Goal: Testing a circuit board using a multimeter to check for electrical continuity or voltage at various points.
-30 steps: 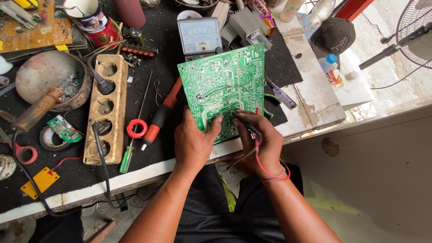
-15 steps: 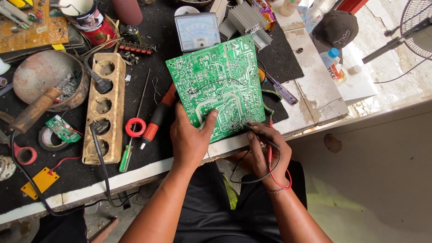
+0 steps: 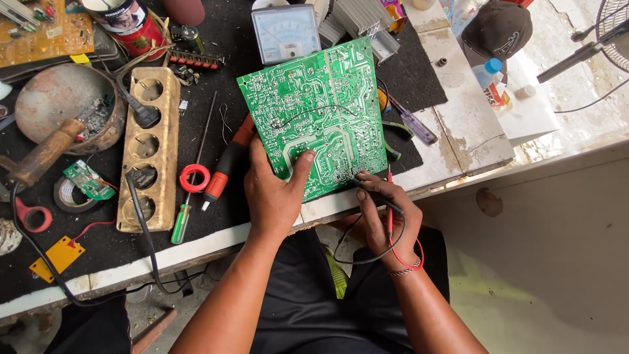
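2 hands (image 3: 275,196), 1 green circuit board (image 3: 314,111), 1 analog meter (image 3: 285,33), 1 wooden socket strip (image 3: 149,147).

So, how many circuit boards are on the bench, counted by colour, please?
Green: 2, the large green board under the left hand and a small green board.
Yellow-brown: 1, the board at the far left corner.
Total: 3

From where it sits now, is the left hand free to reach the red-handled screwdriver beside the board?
Probably yes. The left hand only steadies the board; the screwdriver lies right beside it on the mat, with nothing between.
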